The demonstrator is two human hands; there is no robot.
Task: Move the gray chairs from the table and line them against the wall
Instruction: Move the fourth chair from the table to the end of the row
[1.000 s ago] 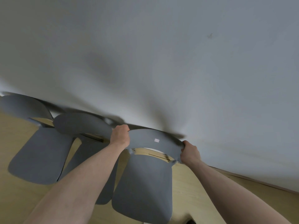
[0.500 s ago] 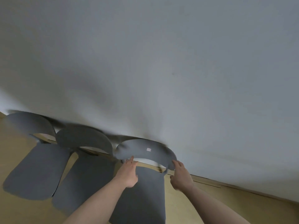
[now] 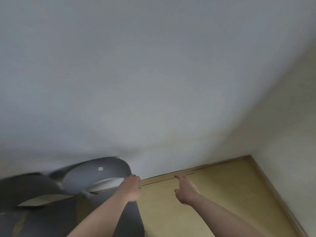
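Head view: nearest gray chair (image 3: 95, 175) stood with back against wall (image 3: 153, 82), left of both hands, backrest's long axis along wall. Left hand (image 3: 130, 189) nearer, at backrest's right end, fingers seemingly curled on edge, though blurred. Right hand (image 3: 186, 189) apart, fingers spread, empty over floor (image 3: 213, 194). Second chair (image 3: 25, 189) further left.

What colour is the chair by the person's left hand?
Gray chair, with a small white sticker; head view.

1 head-worn wide-angle view, forward and down, close to the wall (image 3: 153, 82) and floor (image 3: 213, 194).
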